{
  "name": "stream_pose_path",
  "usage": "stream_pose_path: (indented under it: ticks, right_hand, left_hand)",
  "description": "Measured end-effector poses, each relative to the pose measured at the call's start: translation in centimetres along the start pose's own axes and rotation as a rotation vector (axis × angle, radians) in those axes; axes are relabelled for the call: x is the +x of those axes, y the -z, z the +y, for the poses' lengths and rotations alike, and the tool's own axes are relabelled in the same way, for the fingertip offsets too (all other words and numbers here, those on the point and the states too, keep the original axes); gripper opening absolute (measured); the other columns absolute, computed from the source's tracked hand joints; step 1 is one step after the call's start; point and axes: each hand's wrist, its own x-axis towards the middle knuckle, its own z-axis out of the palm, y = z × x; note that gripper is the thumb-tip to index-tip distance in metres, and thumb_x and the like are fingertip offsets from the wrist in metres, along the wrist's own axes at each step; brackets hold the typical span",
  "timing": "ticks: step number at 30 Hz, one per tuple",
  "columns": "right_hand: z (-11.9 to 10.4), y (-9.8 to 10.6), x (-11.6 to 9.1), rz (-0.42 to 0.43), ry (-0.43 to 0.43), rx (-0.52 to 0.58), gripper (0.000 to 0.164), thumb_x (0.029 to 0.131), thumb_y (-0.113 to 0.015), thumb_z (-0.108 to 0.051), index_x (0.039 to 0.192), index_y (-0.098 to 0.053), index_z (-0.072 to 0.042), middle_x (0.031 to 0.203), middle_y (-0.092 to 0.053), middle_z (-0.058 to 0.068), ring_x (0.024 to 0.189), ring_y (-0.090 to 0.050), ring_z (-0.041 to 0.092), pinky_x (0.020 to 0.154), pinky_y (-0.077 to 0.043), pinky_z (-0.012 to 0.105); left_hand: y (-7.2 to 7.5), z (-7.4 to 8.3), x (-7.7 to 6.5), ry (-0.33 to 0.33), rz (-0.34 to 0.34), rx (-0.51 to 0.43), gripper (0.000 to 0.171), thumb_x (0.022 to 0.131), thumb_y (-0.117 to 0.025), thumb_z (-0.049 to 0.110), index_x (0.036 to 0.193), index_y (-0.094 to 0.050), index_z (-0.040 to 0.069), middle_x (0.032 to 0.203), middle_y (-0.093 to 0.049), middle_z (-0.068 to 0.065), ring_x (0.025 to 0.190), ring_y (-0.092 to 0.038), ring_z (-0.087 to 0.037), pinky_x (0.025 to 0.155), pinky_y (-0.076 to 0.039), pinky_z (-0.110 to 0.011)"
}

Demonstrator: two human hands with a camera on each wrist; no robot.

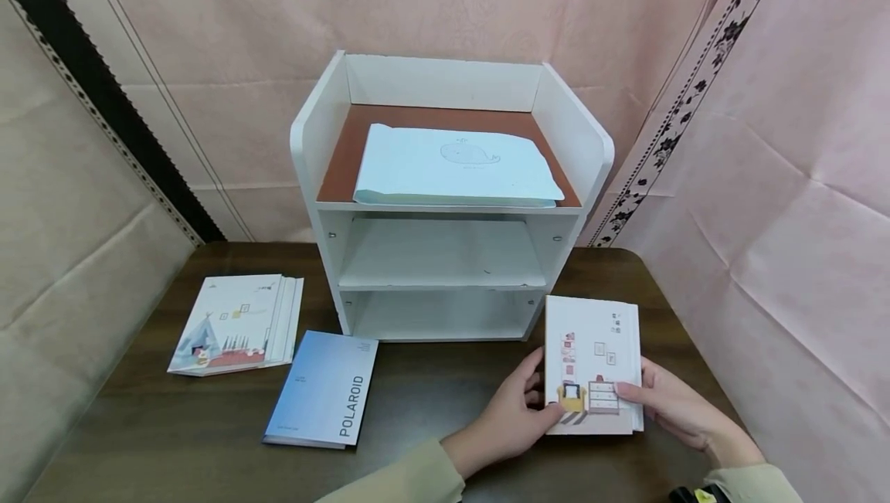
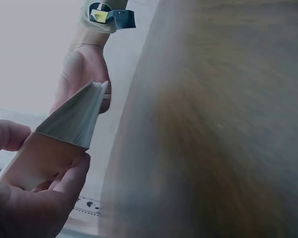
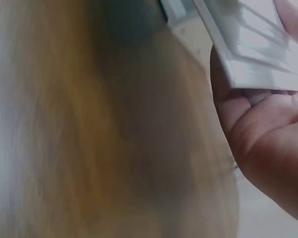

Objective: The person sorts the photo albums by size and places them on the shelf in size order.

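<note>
Presently, the left hand (image 1: 511,410) is pinching the left edge of a white booklet stack (image 1: 594,356), thumb lying over the cover; the right hand (image 1: 684,414) is gripping the opposite edge, thumb also on top. The stack is being held over the right side of the desk (image 1: 424,391). Judgement: probably light, covers fairly stiff, loose layers liable to slide; both long edges are offering the best hold. Farther off, a blue POLAROID booklet (image 1: 323,391) and a second stack (image 1: 239,317) are lying left, a white shelf unit (image 1: 445,252) standing behind.

book (image 1: 318,389) between stack (image 1: 232,324) and booklets (image 1: 589,360)
</note>
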Motion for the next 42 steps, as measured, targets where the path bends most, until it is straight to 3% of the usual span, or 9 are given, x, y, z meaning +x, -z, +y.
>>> stream_pose_path:
  ticks: [10,15,20,29,42]
  right_hand:
    - [-2.6,-4.9,1.7,0.064,0.064,-0.079,0.046,0.097,-0.056,-0.004,0.139,-0.037,-0.008,0.123,-0.063,0.013,0.106,-0.063,0.034,0.085,-0.053,0.046]
    - [-3.7,-6.9,2.8,0.091,0.1,-0.118,0.052,0.095,-0.061,-0.006,0.14,-0.034,-0.004,0.122,-0.063,0.015,0.105,-0.063,0.035,0.083,-0.054,0.045]
    - [-4.5,-8.5,4.2,0.084,0.113,-0.153,0.057,0.094,-0.063,-0.009,0.142,-0.032,-0.004,0.125,-0.061,0.017,0.106,-0.063,0.036,0.084,-0.054,0.045]
    - [-5.6,-9.9,6.2,0.084,0.129,-0.191,0.061,0.092,-0.067,-0.013,0.143,-0.034,-0.007,0.126,-0.06,0.018,0.105,-0.063,0.035,0.084,-0.054,0.044]
    - [-6.2,-10.7,8.3,0.072,0.163,-0.228,0.061,0.091,-0.069,-0.016,0.142,-0.037,-0.011,0.126,-0.061,0.016,0.106,-0.063,0.034,0.084,-0.054,0.044]
  left_hand:
    - [3.7,0.9,-3.3,-0.098,0.024,-0.08,0.075,0.092,-0.067,0.011,0.153,-0.024,0.02,0.132,-0.056,-0.006,0.107,-0.06,-0.015,0.083,-0.052,-0.027]
    - [5.5,1.5,-4.2,-0.143,0.048,-0.065,0.072,0.093,-0.065,0.012,0.152,-0.025,0.016,0.131,-0.056,-0.009,0.107,-0.06,-0.019,0.084,-0.053,-0.029]
    - [7.2,2.3,-5.0,-0.146,0.08,-0.031,0.072,0.094,-0.065,0.013,0.153,-0.024,0.015,0.134,-0.054,-0.01,0.11,-0.059,-0.02,0.086,-0.053,-0.03]
    - [9.5,2.7,-5.4,-0.131,0.102,0.007,0.074,0.094,-0.066,0.014,0.153,-0.022,0.016,0.138,-0.051,-0.009,0.115,-0.057,-0.019,0.09,-0.05,-0.031]
    - [11.2,3.1,-5.4,-0.109,0.148,0.053,0.068,0.095,-0.065,0.019,0.151,-0.027,0.018,0.129,-0.058,-0.006,0.106,-0.061,-0.019,0.087,-0.052,-0.029]
